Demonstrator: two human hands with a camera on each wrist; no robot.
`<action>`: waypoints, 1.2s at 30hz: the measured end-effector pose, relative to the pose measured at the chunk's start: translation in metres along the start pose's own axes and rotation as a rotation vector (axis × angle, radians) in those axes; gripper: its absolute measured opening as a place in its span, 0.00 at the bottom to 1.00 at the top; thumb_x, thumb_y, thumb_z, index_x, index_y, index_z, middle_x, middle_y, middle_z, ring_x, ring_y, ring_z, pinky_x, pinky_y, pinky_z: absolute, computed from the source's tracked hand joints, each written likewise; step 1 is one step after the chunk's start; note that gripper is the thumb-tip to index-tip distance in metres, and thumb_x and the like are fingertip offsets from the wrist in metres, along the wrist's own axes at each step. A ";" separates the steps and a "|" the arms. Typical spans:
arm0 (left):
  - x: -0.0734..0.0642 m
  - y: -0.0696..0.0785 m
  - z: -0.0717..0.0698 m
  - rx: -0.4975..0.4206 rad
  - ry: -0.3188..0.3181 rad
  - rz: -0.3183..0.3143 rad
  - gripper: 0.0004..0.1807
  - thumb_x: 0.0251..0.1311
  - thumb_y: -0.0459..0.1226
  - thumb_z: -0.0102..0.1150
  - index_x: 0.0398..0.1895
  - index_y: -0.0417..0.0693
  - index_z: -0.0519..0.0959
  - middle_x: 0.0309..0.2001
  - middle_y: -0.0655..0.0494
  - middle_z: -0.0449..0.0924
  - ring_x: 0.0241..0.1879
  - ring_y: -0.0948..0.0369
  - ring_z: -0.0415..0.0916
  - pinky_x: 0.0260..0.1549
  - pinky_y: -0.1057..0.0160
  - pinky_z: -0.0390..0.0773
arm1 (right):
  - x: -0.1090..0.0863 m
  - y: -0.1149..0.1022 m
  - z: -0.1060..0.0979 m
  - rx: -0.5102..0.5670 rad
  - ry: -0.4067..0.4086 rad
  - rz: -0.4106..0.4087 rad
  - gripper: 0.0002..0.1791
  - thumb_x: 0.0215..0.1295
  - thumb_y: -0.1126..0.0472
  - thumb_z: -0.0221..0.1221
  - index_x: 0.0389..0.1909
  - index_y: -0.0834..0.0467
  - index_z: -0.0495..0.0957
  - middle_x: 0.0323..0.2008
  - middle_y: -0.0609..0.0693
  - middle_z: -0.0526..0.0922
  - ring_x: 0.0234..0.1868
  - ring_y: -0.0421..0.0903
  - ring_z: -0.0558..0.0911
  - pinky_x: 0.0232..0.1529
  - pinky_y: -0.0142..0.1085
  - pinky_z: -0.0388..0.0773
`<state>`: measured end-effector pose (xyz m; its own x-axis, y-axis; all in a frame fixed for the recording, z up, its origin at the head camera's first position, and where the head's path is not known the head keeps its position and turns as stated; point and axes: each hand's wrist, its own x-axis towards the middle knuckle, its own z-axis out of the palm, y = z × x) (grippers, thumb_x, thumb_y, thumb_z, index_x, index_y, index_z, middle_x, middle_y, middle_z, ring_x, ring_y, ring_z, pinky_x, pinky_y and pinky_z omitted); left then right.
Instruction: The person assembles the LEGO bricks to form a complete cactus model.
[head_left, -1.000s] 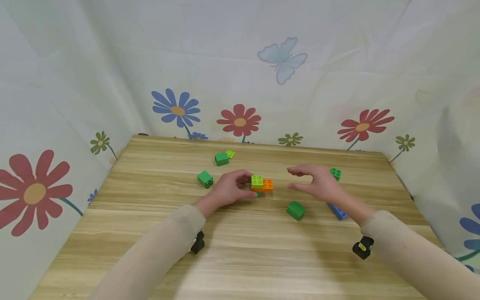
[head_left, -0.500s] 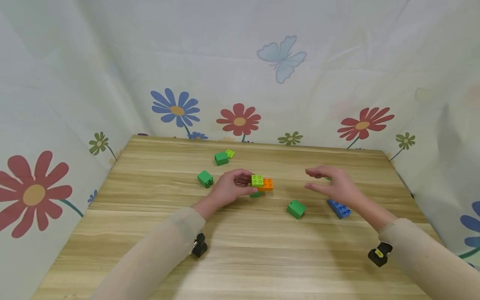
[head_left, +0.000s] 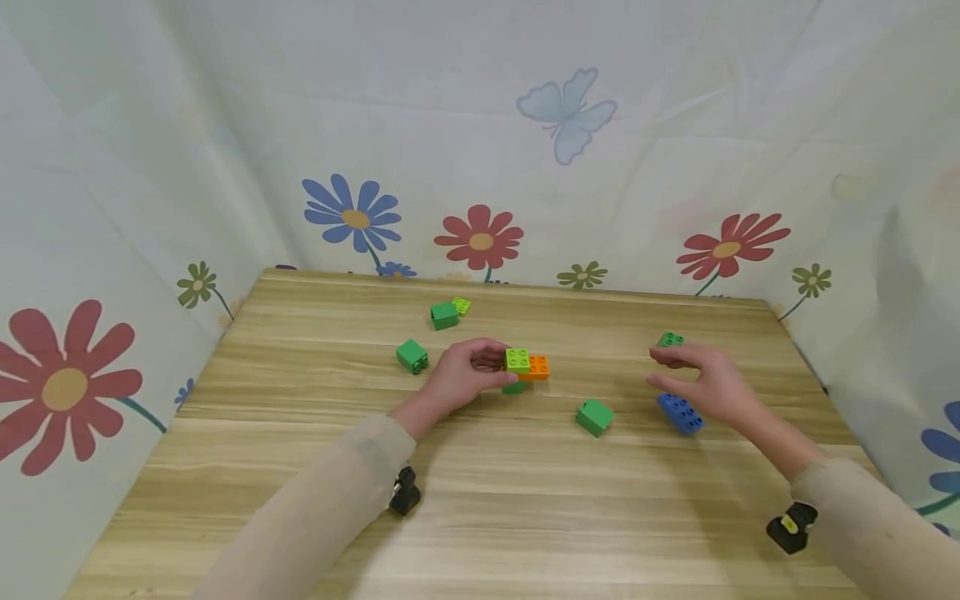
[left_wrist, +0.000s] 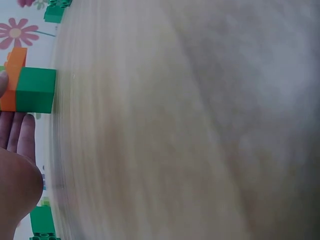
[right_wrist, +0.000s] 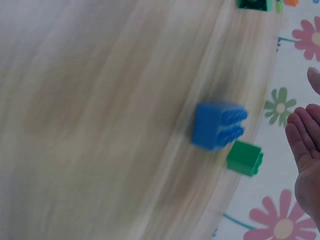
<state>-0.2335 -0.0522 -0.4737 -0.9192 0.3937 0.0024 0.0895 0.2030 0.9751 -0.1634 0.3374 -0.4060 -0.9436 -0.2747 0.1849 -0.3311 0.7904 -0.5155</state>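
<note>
My left hand [head_left: 465, 377] grips a small stack of toy building bricks between thumb and fingers. Its lime brick [head_left: 517, 360] sits on one end of an orange brick [head_left: 538, 367], with a green brick [left_wrist: 36, 90] underneath. In the left wrist view that green brick stands close over the tabletop. My right hand [head_left: 708, 379] hovers at the right, thumb and fingers apart, with nothing between them. Nearest to it are a blue brick [head_left: 680, 413], studs up, and a green brick [head_left: 671, 339] behind, partly covered by the fingers.
A green brick [head_left: 595, 417] lies on its side between the hands. Farther left are another tipped green brick [head_left: 412, 356] and, at the back, a green brick [head_left: 444, 316] beside a lime one [head_left: 461, 306]. Flowered cloth [head_left: 637, 183] surrounds the wooden table [head_left: 525, 517].
My right hand has moved rightward, away from the stack, uncovering the blue brick. The left hand keeps its grip on the stack, nearly in place.
</note>
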 end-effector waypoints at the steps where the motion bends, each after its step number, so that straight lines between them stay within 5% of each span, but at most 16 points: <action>1: 0.000 0.000 0.000 0.002 0.003 -0.001 0.22 0.61 0.35 0.79 0.58 0.46 0.85 0.54 0.52 0.88 0.54 0.57 0.86 0.56 0.60 0.86 | -0.002 0.002 -0.001 -0.012 -0.005 0.015 0.26 0.70 0.58 0.72 0.62 0.67 0.83 0.57 0.64 0.87 0.56 0.65 0.86 0.56 0.63 0.83; 13: 0.001 -0.002 0.000 -0.002 -0.004 -0.002 0.22 0.61 0.36 0.80 0.58 0.46 0.85 0.55 0.52 0.88 0.54 0.57 0.86 0.56 0.60 0.86 | -0.030 0.024 0.002 -0.075 -0.038 0.085 0.39 0.66 0.52 0.75 0.68 0.74 0.74 0.63 0.73 0.80 0.60 0.71 0.83 0.58 0.64 0.81; 26: -0.001 0.002 0.000 -0.001 -0.013 -0.012 0.23 0.62 0.36 0.79 0.60 0.45 0.85 0.56 0.51 0.87 0.55 0.55 0.86 0.58 0.59 0.85 | -0.054 0.033 0.012 -0.139 -0.061 0.159 0.42 0.62 0.48 0.78 0.65 0.74 0.75 0.59 0.74 0.82 0.56 0.70 0.84 0.56 0.64 0.82; 36: 0.000 -0.001 -0.001 -0.047 -0.022 -0.033 0.23 0.62 0.36 0.79 0.60 0.46 0.85 0.56 0.53 0.87 0.55 0.57 0.86 0.57 0.60 0.85 | -0.061 0.036 0.015 -0.125 -0.018 0.142 0.36 0.64 0.52 0.77 0.64 0.71 0.77 0.56 0.69 0.84 0.54 0.65 0.86 0.54 0.60 0.84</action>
<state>-0.2335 -0.0534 -0.4743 -0.9128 0.4070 -0.0342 0.0409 0.1744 0.9838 -0.1174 0.3746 -0.4484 -0.9811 -0.1641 0.1022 -0.1922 0.8836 -0.4270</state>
